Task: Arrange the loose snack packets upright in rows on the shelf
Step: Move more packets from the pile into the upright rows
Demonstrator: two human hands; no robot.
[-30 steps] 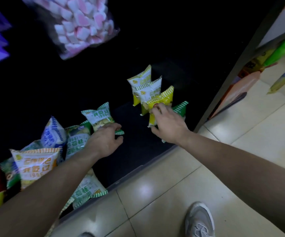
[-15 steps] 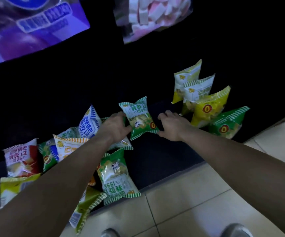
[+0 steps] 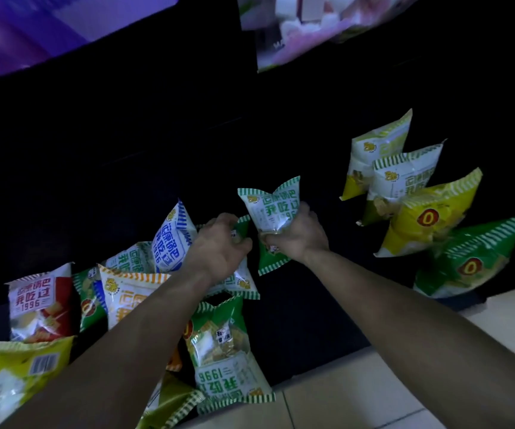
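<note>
Right hand [image 3: 296, 235] is closed around the lower half of a green packet [image 3: 270, 205], held above the dark shelf [image 3: 305, 320], between the loose pile [image 3: 132, 292] and the standing row [image 3: 420, 212]. Long axis near vertical, top seal up, print facing camera, presumably ready to join the row. Left hand [image 3: 219, 249] is curled on another packet [image 3: 237, 280] in the pile, grip unclear.

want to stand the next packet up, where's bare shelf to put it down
Bare dark shelf lies between the right hand and the upright row on the right, running to the front edge. The shelf behind both hands looks bare too, though dim. The left side is crowded: the loose pile overlaps around the left hand.
</note>
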